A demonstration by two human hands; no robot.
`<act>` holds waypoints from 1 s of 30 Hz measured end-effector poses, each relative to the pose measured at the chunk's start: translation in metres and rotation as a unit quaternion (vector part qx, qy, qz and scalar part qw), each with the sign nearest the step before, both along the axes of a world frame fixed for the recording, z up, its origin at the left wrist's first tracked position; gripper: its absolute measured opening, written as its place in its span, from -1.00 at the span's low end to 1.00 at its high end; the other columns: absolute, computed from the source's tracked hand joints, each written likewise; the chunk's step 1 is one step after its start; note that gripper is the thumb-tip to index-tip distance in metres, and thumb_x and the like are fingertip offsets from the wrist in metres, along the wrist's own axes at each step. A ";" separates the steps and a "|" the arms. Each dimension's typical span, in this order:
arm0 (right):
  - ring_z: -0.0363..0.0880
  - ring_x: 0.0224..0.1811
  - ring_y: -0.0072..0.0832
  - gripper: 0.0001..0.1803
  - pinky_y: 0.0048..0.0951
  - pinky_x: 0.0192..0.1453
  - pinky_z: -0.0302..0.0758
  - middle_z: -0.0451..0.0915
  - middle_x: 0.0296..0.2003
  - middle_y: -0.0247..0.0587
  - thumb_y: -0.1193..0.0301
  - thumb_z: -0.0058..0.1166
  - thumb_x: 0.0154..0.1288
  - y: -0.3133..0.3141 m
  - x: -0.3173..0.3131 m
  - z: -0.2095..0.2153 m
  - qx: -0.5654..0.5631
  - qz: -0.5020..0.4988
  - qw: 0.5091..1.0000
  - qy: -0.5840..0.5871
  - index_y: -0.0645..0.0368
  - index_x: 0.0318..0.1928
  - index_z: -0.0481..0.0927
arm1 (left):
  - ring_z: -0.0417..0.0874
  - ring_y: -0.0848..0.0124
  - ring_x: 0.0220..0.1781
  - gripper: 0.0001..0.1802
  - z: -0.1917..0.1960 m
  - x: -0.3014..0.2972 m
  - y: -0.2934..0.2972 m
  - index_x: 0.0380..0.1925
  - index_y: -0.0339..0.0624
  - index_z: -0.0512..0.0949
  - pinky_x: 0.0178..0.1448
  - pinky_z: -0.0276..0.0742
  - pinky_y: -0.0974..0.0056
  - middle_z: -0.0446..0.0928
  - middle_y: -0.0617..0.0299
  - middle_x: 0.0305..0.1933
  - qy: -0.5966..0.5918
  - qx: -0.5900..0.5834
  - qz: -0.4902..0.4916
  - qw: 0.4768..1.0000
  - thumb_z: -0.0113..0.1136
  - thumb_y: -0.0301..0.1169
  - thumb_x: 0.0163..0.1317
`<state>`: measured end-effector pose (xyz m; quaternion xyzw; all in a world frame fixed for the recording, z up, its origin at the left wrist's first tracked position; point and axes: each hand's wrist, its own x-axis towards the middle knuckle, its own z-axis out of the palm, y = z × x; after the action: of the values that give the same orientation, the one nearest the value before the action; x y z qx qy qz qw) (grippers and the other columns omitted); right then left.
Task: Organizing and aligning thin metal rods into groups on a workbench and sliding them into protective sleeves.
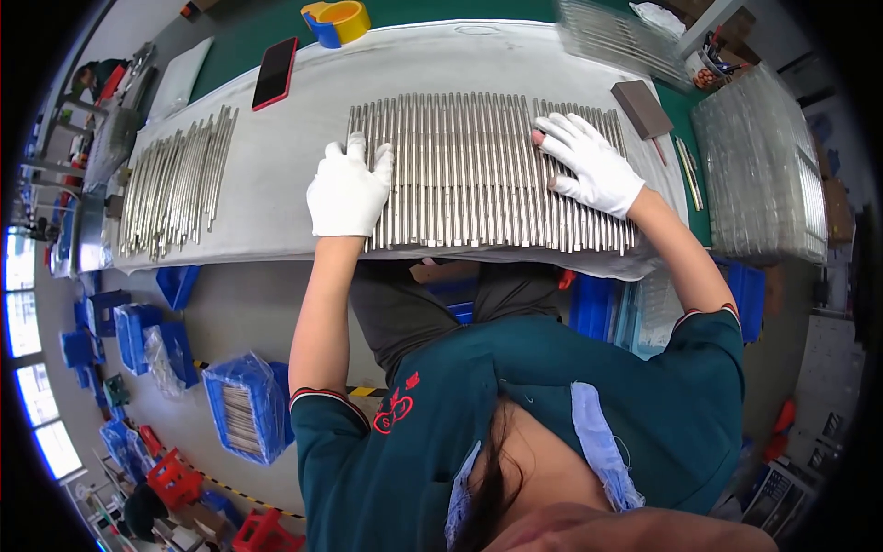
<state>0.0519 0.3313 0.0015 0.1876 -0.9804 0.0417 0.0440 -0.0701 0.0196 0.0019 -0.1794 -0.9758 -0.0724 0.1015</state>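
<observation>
A wide row of thin silvery metal rods [460, 175] lies side by side on the white-covered table, their lengths running away from me. White gloves cover both my hands. My left hand [348, 189] rests at the row's left edge, its fingers apart and touching the outermost rods. Across the right part of the row lies my right hand [593, 166], fingers spread over the rods and two bare fingertips showing. A narrow gap splits off the rods near that hand. Farther left, a looser bunch of similar rods [179, 184] lies with uneven ends.
Beyond the rods are a red-edged phone [275, 74] and a yellow-and-blue tape roll [337, 22]. A brown block [642, 109] sits at the right, near stacked clear plastic trays [759, 166] and a pen cup [706, 69]. Blue bins [244, 409] stand on the floor.
</observation>
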 end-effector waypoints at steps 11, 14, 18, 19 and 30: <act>0.42 0.16 -0.16 -0.42 -0.23 0.25 0.35 0.48 0.06 -0.01 -0.07 -0.11 0.28 -0.082 -0.121 -0.008 -0.081 -0.100 0.991 0.037 0.07 0.12 0.49 | 0.58 0.12 -0.05 -0.63 -0.035 -0.093 0.013 -0.14 -0.05 0.64 0.08 0.49 0.14 0.59 0.12 -0.08 0.096 0.159 -0.331 0.925 0.02 -0.08 0.28; 0.50 0.06 -0.17 -0.50 -0.21 0.13 0.45 0.54 -0.04 -0.05 -0.05 -0.08 0.26 -0.087 -0.124 -0.008 -0.058 -0.163 0.984 0.041 0.00 0.02 0.55 | 0.57 0.10 -0.06 -0.63 -0.030 -0.099 0.033 -0.10 0.04 0.65 0.08 0.49 0.14 0.59 0.12 -0.10 0.063 0.122 -0.305 0.943 0.00 -0.07 0.29; 0.50 0.03 -0.17 -0.57 -0.20 0.06 0.47 0.56 -0.07 -0.07 -0.03 -0.10 0.28 -0.087 -0.127 -0.011 -0.035 -0.170 0.983 0.056 -0.06 -0.05 0.57 | 0.56 0.13 -0.04 -0.61 -0.030 -0.103 0.038 -0.11 0.12 0.65 0.09 0.49 0.16 0.57 0.12 -0.06 0.050 0.063 -0.306 0.949 -0.04 -0.01 0.29; 0.50 0.03 -0.17 -0.57 -0.20 0.05 0.47 0.56 -0.08 -0.06 -0.04 -0.11 0.29 -0.087 -0.128 -0.013 -0.040 -0.155 0.985 0.072 -0.06 -0.05 0.57 | 0.56 0.15 -0.03 -0.60 -0.031 -0.105 0.038 -0.10 0.14 0.65 0.08 0.48 0.17 0.56 0.13 -0.04 0.065 0.050 -0.310 0.947 -0.06 0.02 0.29; 0.54 0.01 -0.20 -0.48 -0.23 0.11 0.46 0.57 -0.10 -0.05 -0.15 -0.13 0.23 -0.113 -0.105 -0.008 -0.036 -0.199 0.977 0.069 -0.15 0.02 0.57 | 0.57 0.21 -0.07 -0.63 -0.043 -0.100 0.024 -0.16 0.14 0.64 -0.01 0.51 0.17 0.58 0.18 -0.11 0.127 0.036 -0.365 0.922 -0.02 0.02 0.26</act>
<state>-0.0529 0.2179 -0.0068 -0.0104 -0.9905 0.0545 0.1257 -0.1700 0.0433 -0.0409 -0.5270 -0.8185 -0.1161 0.1972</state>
